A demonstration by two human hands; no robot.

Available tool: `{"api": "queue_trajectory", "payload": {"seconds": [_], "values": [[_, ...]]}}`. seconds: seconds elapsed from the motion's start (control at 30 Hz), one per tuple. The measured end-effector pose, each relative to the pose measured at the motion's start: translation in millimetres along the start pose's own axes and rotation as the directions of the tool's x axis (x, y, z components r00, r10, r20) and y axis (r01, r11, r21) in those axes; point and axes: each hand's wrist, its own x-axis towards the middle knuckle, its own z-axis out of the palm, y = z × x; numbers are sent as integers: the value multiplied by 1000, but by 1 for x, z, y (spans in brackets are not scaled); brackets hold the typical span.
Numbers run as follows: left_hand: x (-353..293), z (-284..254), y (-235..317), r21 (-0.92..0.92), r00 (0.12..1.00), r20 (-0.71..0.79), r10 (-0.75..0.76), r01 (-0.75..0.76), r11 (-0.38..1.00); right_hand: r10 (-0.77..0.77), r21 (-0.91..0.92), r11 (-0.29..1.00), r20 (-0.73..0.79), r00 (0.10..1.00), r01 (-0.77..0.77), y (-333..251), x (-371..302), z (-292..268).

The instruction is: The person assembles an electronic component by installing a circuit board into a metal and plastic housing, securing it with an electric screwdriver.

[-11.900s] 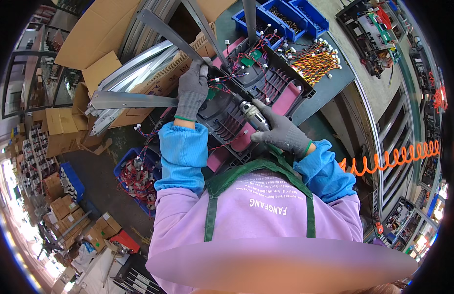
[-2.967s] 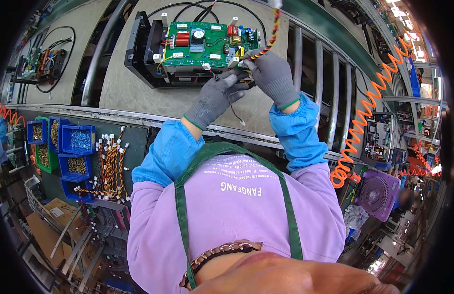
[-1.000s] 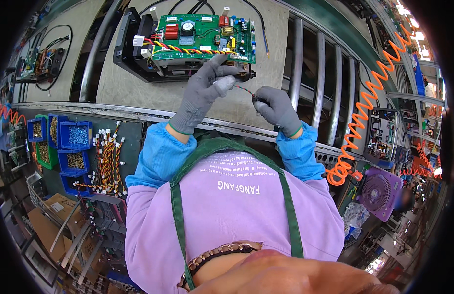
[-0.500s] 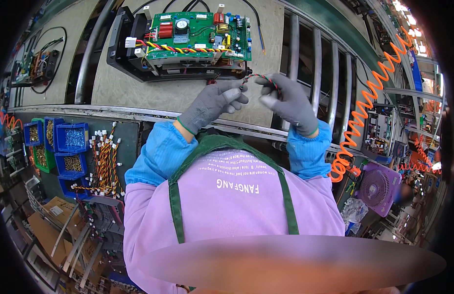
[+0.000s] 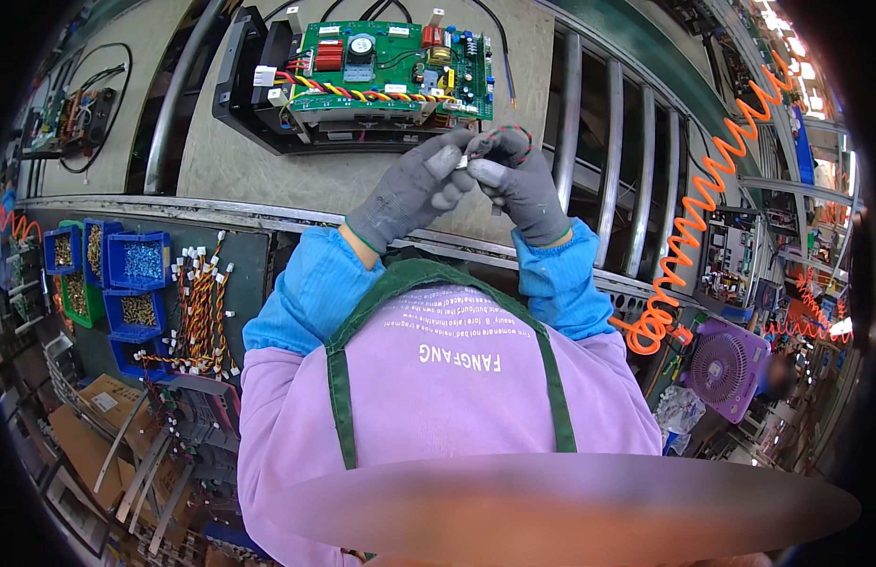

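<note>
In front of me, both gloved hands meet at a small white connector (image 5: 462, 163). My left hand (image 5: 411, 187) is closed, its thumb and finger pinching the connector. From the other side my right hand (image 5: 521, 187) is closed on the thin twisted red, green and black wire (image 5: 516, 131), which loops above its fingers. Just beyond my hands stands a black-framed unit (image 5: 244, 99) with a green circuit board (image 5: 386, 68) on top. A red, yellow and black twisted cable (image 5: 353, 93) runs along the board's near edge, ending in a white plug (image 5: 265, 76) at the left.
Metal rollers (image 5: 611, 142) line the conveyor to the right. Blue bins (image 5: 140, 263) of small hardware and a heap of twisted cables (image 5: 204, 307) lie at left. An orange coiled hose (image 5: 693, 213) hangs at right, near a purple fan (image 5: 726, 369). Another unit (image 5: 86, 128) sits far left.
My right hand has moved left to meet the left hand, its fingers closing at the connector. The twisted wire now loops over the right fingers. The left hand has barely shifted.
</note>
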Motion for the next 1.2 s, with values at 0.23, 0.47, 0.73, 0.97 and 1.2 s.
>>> {"api": "queue_trajectory", "payload": {"seconds": [0.23,0.47,0.73,0.97,1.2], "values": [[-5,2,2,355,961,-273,32,70,932,-148,-4,989,-2,989,148,-10,-6,4],[3,3,9,420,976,-215,22,72,905,-223,-288,918,197,955,274,-17,14,-18],[23,-10,8,228,930,-330,160,-85,970,-633,-826,362,122,765,432,-19,47,-15],[25,-13,11,265,958,-239,156,-91,960,-565,-845,402,73,822,352,-17,48,-15],[25,-11,15,213,968,-211,140,-94,973,-628,-840,348,122,769,417,-3,56,-19]]}}
